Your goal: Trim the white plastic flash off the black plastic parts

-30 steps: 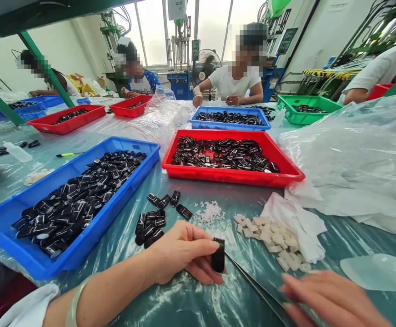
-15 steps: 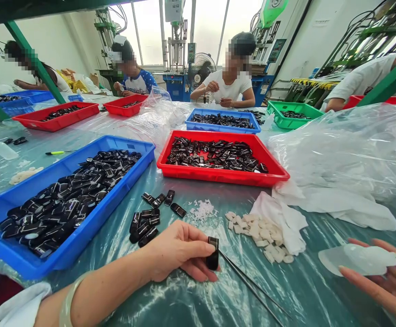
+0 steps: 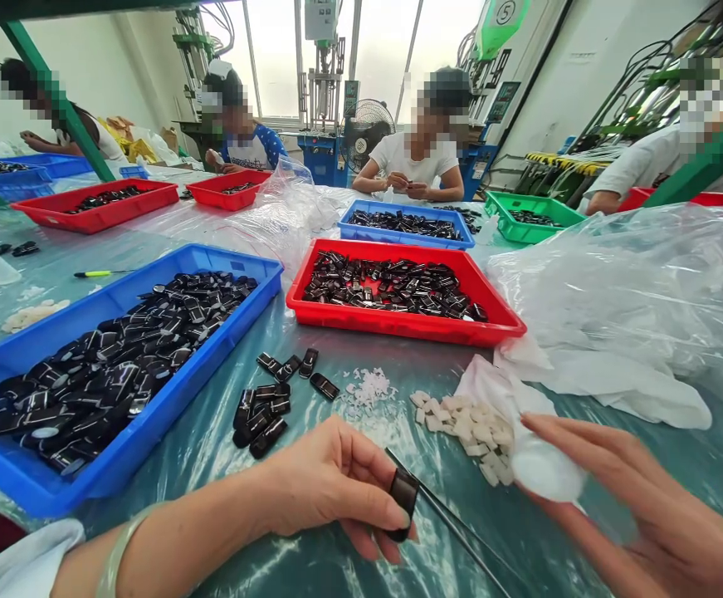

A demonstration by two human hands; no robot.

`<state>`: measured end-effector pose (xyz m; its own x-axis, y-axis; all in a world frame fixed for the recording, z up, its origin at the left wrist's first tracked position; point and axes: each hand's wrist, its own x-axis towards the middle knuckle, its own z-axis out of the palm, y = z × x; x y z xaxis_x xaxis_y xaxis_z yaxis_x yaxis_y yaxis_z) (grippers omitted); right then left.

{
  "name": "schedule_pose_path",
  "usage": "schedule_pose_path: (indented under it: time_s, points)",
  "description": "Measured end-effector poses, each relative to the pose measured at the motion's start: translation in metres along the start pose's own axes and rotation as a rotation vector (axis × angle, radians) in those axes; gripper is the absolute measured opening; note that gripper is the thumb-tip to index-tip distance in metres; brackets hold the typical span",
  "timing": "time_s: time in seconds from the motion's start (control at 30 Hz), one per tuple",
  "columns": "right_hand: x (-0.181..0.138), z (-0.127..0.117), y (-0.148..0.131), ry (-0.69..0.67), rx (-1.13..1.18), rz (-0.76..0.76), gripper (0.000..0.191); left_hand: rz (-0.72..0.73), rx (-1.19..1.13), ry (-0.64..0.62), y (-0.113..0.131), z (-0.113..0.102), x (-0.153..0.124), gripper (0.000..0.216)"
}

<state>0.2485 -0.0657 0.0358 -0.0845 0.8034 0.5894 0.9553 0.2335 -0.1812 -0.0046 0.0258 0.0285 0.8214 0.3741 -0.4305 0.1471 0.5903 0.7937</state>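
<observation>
My left hand [image 3: 349, 490] pinches a small glossy black plastic piece [image 3: 403, 502] between thumb and fingers, above the plastic-covered table. A pair of dark metal tweezers [image 3: 461, 531] lies just right of that piece, its tips partly behind it. On the right, my right hand [image 3: 635, 498] is blurred and has its fingers round a translucent white squeeze bottle [image 3: 548, 469], whose far part is hidden. A pile of cream-coloured flat pieces [image 3: 473, 423] lies beyond the bottle, beside a white cloth [image 3: 491, 382]. Several more black pieces [image 3: 261, 415] rest beyond my left forearm.
A blue tray [image 3: 224, 349] of black pieces stands at the left, and a red tray [image 3: 398, 325] of them ahead. White scraps [image 3: 370, 389] lie between. Clear plastic sheeting [image 3: 635, 282] bulges at the right. Co-workers [image 3: 420, 158] sit across the table.
My right hand has moved left with the bottle, which has turned and now points away. My left hand has come slightly nearer and tilted the black piece.
</observation>
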Motion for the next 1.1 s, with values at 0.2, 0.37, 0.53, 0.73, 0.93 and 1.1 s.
schedule_pose_path:
  time_s: [0.2,0.37,0.53,0.73,0.93,1.1]
  points:
    - [0.025,0.009,-0.027,-0.072,-0.084,-0.306,0.038,-0.010,-0.004,-0.034,-0.001,0.000,-0.002,0.016]
    - [0.027,0.014,-0.032,-0.078,-0.084,-0.336,0.038,-0.028,-0.002,-0.039,-0.001,0.001,-0.002,0.014]
    - [0.025,0.012,-0.036,-0.028,-0.087,-0.328,0.035,-0.035,-0.014,-0.076,-0.005,-0.002,0.001,0.020]
    - [0.019,0.013,-0.044,-0.045,-0.058,-0.268,0.032,-0.056,0.008,-0.089,-0.006,-0.003,0.001,0.016]
    - [0.017,0.014,-0.056,0.003,-0.020,-0.224,0.029,-0.088,-0.001,-0.096,-0.006,-0.003,0.002,0.011]
    - [0.016,0.015,-0.054,0.014,-0.017,-0.213,0.027,-0.095,-0.010,-0.109,-0.006,-0.003,0.002,0.011]
